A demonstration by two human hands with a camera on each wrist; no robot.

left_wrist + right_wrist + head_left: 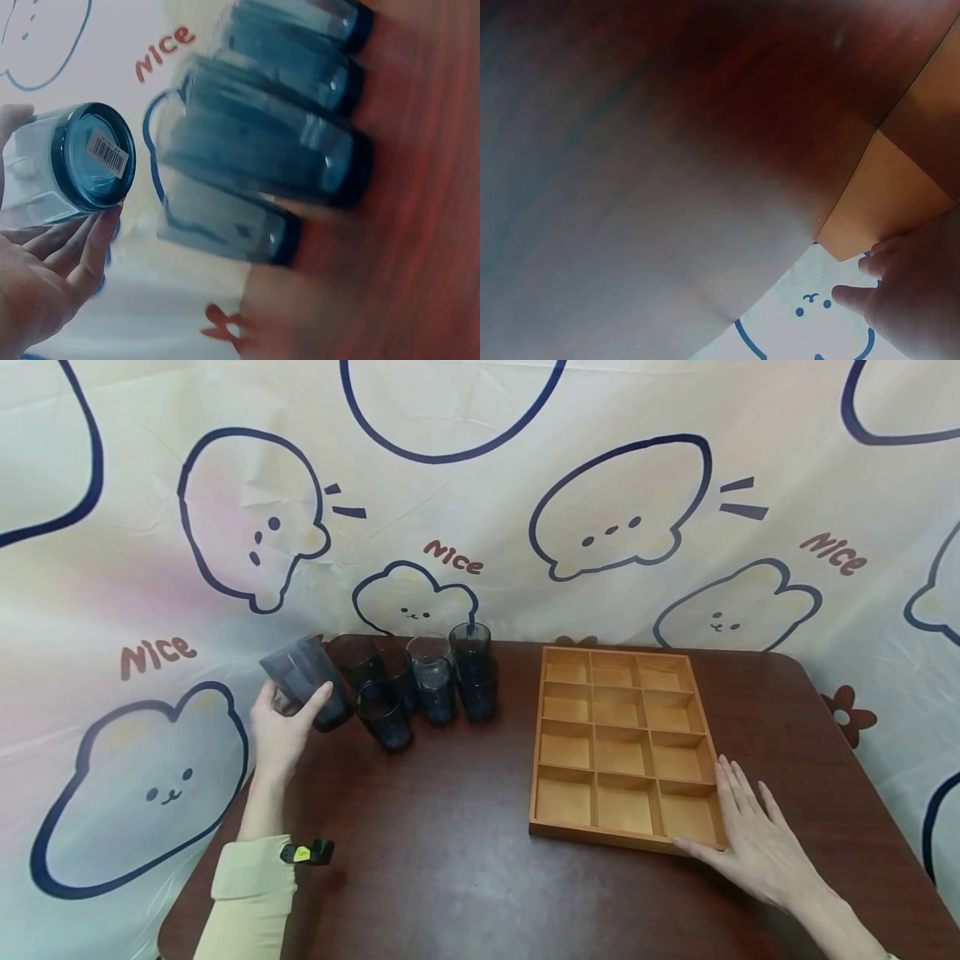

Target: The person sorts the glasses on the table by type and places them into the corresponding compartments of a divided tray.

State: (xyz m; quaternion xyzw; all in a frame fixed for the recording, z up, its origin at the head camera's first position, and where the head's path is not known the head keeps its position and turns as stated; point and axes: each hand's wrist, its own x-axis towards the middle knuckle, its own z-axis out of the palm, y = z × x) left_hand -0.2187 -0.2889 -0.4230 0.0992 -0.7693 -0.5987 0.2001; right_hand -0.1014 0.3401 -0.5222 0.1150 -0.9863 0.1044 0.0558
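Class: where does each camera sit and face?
Head: worn on the head, facing forward and down at table, glasses and wooden tray; left hand and right hand show.
Left wrist: on that wrist, facing the held glass; left hand shows.
Right wrist: on that wrist, facing table and tray; right hand shows.
Shared: head and left wrist both show the held glass.

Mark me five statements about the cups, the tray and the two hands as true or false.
1. The left hand holds a cup. True.
2. The right hand grips a cup too. False: it lies with fingers extended at the edge of the wooden tray.
3. The wooden tray has twelve compartments. True.
4. In the head view, the tray lies left of the standing cups. False: it lies right of them.
5. A barcode label shows on the held cup's base. True.
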